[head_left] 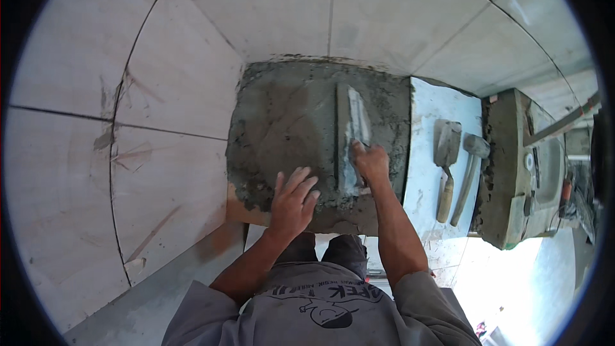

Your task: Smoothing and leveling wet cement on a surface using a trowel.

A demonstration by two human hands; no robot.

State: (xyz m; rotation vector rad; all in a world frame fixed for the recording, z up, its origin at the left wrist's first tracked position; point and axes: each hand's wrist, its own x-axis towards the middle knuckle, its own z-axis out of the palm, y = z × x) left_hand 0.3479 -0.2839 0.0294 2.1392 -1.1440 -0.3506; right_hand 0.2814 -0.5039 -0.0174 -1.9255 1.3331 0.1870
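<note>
A bed of wet grey mortar [285,109] covers the surface in the middle of the head view. My right hand [370,166] is closed on the handle of a long flat finishing trowel [351,106], which lies lengthwise front to back on the right part of the mortar, its metal face smeared grey. My left hand [293,202] is open, fingers spread, over the near left part of the mortar, left of the trowel; whether it touches the surface I cannot tell.
A pale board [432,211] to the right carries a wooden-handled trowel [445,195] and a mallet [476,147]. Beyond it are a rough cement ledge [500,115] and a basin [548,173]. Tiled walls [160,192] border the mortar on the left and back.
</note>
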